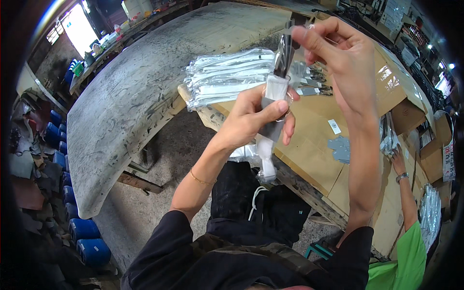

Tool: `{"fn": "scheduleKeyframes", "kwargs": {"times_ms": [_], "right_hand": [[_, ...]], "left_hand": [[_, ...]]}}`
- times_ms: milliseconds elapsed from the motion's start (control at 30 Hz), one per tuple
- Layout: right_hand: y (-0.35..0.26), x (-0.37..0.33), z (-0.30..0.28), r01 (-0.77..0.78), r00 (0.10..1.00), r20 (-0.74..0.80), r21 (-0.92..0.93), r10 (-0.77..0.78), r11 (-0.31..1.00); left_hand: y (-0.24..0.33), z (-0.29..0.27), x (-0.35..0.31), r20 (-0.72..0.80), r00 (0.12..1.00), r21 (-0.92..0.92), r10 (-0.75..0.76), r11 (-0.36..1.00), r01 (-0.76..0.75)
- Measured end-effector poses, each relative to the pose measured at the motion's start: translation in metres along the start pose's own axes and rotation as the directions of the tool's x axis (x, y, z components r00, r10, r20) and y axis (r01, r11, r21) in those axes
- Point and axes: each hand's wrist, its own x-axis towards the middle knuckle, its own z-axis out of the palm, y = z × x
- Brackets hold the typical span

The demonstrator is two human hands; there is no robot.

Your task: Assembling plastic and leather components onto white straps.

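My left hand (pixel 251 117) is closed around the middle of a long plastic-wrapped strap (pixel 277 88), thumb across its front. The strap is whitish with a dark upper end and a grey band under my thumb; its lower end hangs over my lap. At the top, my right hand (pixel 349 58) pinches the clear plastic between thumb and fingers. Behind the left hand, a stack of similar white wrapped pieces (pixel 227 72) lies at the table's edge. Several grey cards with dark ends (pixel 309 82) are partly hidden behind my hands.
Cardboard (pixel 309 125) covers the table, with a small white label (pixel 334 126) and grey cut cards (pixel 340 148) on it. An open carton (pixel 401 92) stands right. A co-worker's hand (pixel 398 162) touches wrapped pieces there. Blue drums (pixel 93 251) line the left.
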Motion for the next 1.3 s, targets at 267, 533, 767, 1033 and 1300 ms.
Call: {"fn": "scheduleKeyframes", "kwargs": {"times_ms": [267,533,767,1033,1300], "right_hand": [[0.005,0.006,-0.002,-0.023,0.996,0.088,0.164,0.009,0.986],[0.003,0.022,-0.003,0.022,0.966,0.255,-0.204,0.032,0.979],[-0.029,0.033,0.025,-0.037,0.995,0.08,-0.238,0.058,0.971],[-0.051,0.093,0.047,0.216,0.948,0.286,-0.26,-0.139,0.941],[0.041,0.197,-0.069,-0.003,0.988,-0.153,-0.091,-0.011,0.996]], "left_hand": [[-0.018,-0.014,-0.004,0.002,1.0,0.123,-0.01,0.992,0.01],[-0.021,-0.02,-0.002,-0.001,1.0,0.14,0.004,0.99,-0.004],[-0.063,-0.07,-0.017,0.323,0.931,0.194,-0.167,0.975,0.108],[-0.127,-0.077,0.001,0.634,0.576,-0.717,0.516,0.672,0.187],[-0.188,-0.06,-0.085,0.795,0.435,-0.599,0.423,0.657,0.457]]}}
